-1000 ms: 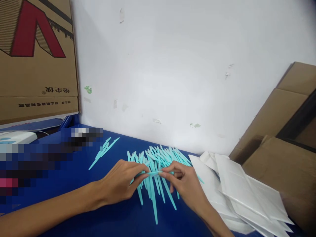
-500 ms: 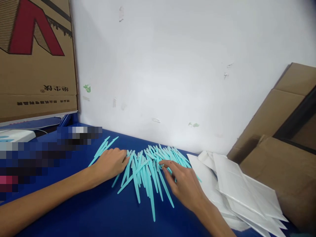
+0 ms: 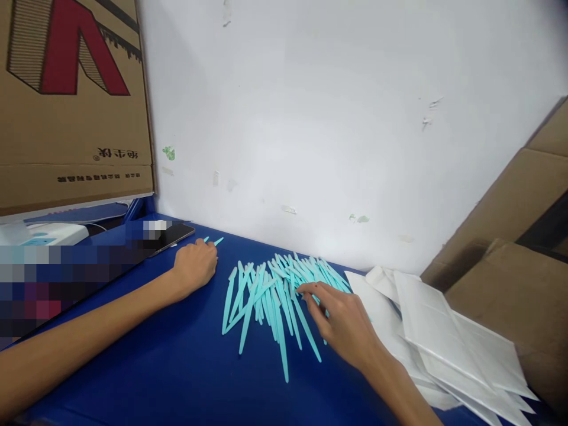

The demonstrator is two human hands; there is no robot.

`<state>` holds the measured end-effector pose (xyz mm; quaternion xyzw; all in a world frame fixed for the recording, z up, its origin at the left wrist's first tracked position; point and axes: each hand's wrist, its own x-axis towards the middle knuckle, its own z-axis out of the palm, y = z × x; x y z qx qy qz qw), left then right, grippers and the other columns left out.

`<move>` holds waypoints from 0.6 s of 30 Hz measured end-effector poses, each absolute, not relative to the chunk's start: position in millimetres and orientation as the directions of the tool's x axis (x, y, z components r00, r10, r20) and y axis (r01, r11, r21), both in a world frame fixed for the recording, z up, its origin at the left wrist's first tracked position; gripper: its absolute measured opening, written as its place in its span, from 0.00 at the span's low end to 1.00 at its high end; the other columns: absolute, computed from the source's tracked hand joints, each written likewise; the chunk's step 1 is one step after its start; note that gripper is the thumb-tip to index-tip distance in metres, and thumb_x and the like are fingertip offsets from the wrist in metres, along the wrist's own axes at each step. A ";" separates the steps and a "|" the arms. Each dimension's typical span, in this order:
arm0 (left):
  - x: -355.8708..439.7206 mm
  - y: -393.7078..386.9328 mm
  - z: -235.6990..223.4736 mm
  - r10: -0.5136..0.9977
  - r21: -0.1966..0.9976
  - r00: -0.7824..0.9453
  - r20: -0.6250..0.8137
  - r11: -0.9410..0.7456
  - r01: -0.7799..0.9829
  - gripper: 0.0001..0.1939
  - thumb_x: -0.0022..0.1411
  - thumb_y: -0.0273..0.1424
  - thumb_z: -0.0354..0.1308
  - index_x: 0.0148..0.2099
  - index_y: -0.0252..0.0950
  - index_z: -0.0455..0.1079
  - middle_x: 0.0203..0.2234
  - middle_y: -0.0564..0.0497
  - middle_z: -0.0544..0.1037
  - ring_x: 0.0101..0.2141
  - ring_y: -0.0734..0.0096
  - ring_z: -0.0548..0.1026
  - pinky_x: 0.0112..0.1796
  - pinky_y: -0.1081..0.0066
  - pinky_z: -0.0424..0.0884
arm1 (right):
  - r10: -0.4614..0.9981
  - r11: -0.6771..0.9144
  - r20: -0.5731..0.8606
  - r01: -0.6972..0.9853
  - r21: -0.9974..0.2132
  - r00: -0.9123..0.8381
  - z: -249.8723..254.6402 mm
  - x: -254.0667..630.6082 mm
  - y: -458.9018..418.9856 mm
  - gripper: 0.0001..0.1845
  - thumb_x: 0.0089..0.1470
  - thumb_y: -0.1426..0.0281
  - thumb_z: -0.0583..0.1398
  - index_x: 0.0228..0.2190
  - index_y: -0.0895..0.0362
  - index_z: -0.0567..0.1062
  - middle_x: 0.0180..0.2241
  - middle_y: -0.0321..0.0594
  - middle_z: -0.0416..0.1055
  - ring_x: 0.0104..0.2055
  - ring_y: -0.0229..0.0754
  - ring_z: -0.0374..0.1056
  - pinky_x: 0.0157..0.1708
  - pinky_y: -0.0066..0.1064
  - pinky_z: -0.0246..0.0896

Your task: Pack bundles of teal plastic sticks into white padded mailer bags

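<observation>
A loose pile of slim turquoise eyebrow razors [image 3: 266, 302] lies fanned out on the blue table, many of them crossing each other. My left hand [image 3: 196, 264] is to the left of the pile, fingers curled closed. Turquoise tips of a few razors [image 3: 217, 241] poke out beyond its knuckles; it appears to grip a razor there, though the fingers hide most of it. At the pile's right side is my right hand [image 3: 339, 313], with thumb and index finger close together on a razor among the others. Its remaining fingers are tucked underneath and partly hidden.
White padded envelopes [image 3: 444, 319] are stacked at the right, before brown cardboard [image 3: 492, 296]. A phone [image 3: 171, 236] lies at the far left, near a white device [image 3: 57, 234]. A large printed carton [image 3: 80, 118] stands upper left. The white wall [image 3: 310, 118] bounds the table's back.
My left hand has moved away from the pile, up and left, over the small separate group of razors. A razor at the pile's left edge is gone. My right hand stays at the pile.
</observation>
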<state>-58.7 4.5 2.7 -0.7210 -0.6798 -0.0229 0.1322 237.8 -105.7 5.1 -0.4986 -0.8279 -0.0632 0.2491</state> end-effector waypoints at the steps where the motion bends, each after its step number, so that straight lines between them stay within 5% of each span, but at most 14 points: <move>1: -59.4 5.3 2.7 0.977 -0.156 0.084 0.197 -0.053 0.986 0.20 0.66 0.30 0.45 0.51 0.21 0.71 0.43 0.26 0.74 0.41 0.42 0.77 0.35 0.57 0.71 | 0.796 0.492 0.473 0.859 -0.143 -0.377 5.8 238.3 -105.8 0.16 0.67 0.69 0.49 0.46 0.50 0.75 0.40 0.39 0.78 0.24 0.37 0.69 0.28 0.30 0.58; 8: -67.3 11.1 6.6 0.977 -0.217 0.138 0.160 -0.102 0.971 0.18 0.61 0.22 0.45 0.46 0.25 0.73 0.41 0.30 0.78 0.41 0.45 0.78 0.35 0.61 0.71 | 0.825 0.456 0.441 0.877 -0.149 -0.354 12.5 245.5 -105.6 0.16 0.67 0.67 0.49 0.46 0.50 0.74 0.41 0.38 0.78 0.21 0.36 0.67 0.28 0.31 0.60; 14: -74.2 18.9 4.1 0.974 -0.130 0.124 0.191 -0.100 0.986 0.15 0.59 0.27 0.50 0.43 0.30 0.76 0.41 0.30 0.79 0.42 0.45 0.78 0.37 0.60 0.71 | 0.862 0.374 0.468 0.867 -0.330 -0.194 29.7 259.0 -100.8 0.16 0.66 0.60 0.51 0.49 0.49 0.73 0.39 0.38 0.78 0.25 0.39 0.71 0.28 0.32 0.63; 18: -73.4 18.4 2.4 0.973 -0.042 0.124 0.193 -0.118 0.992 0.13 0.57 0.30 0.54 0.40 0.31 0.76 0.39 0.30 0.79 0.42 0.43 0.78 0.38 0.57 0.70 | 0.977 0.213 0.136 0.819 -0.532 -0.166 44.7 286.1 -104.8 0.15 0.60 0.56 0.57 0.35 0.52 0.78 0.27 0.37 0.78 0.21 0.40 0.72 0.23 0.29 0.62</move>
